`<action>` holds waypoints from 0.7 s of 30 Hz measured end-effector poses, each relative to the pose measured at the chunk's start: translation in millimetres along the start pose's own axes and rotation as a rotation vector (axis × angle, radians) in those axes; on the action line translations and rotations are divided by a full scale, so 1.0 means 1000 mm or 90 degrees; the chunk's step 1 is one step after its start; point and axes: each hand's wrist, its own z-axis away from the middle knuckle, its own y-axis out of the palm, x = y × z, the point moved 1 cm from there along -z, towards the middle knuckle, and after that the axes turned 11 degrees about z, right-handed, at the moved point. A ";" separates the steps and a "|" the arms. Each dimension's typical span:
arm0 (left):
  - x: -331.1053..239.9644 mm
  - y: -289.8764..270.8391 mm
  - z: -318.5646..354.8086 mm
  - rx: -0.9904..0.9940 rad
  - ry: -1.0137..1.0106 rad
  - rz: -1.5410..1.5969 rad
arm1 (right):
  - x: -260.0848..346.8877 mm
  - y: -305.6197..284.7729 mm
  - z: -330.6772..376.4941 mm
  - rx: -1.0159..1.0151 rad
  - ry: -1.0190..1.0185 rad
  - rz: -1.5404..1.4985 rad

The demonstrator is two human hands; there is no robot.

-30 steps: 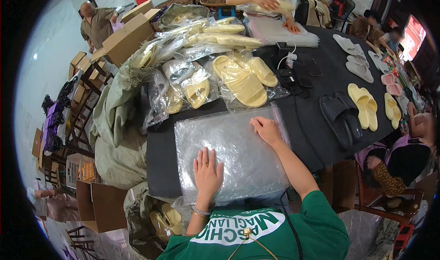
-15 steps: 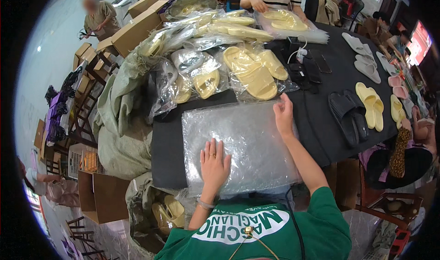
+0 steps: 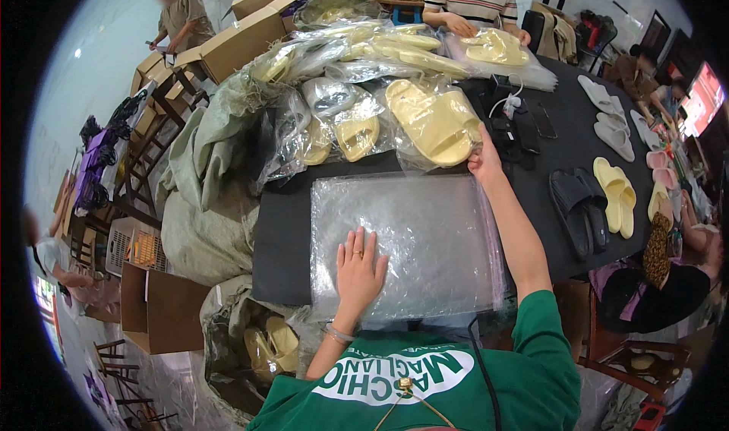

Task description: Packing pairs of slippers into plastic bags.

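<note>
My left hand [image 3: 361, 275] lies flat with its fingers extended on a stack of clear plastic bags [image 3: 425, 241] in front of me. Beyond the stack, my right hand [image 3: 485, 157] grips the right edge of a pair of pale yellow slippers [image 3: 434, 123], one slipper lapping over the other. Clear plastic film [image 3: 414, 160] shows around this pair. To their left, another pair of yellow slippers [image 3: 357, 136] lies in a clear bag.
Bagged slippers [image 3: 372, 47] are heaped at the back left beside a green sack [image 3: 205, 157]. Phones [image 3: 545, 119] and cables lie right of centre. Dark slippers [image 3: 571, 211] and yellow slippers [image 3: 615, 195] stand at the right. Across the table, a striped-shirted person [image 3: 471, 2] handles bagged slippers.
My right hand has moved from the bag stack's far right corner to the yellow slippers, which now lie closer together. My left hand stays flat on the bags. The view has shifted slightly.
</note>
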 end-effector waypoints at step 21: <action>0.000 -0.003 0.001 0.014 -0.004 0.117 | -0.082 0.068 0.328 0.913 0.247 0.418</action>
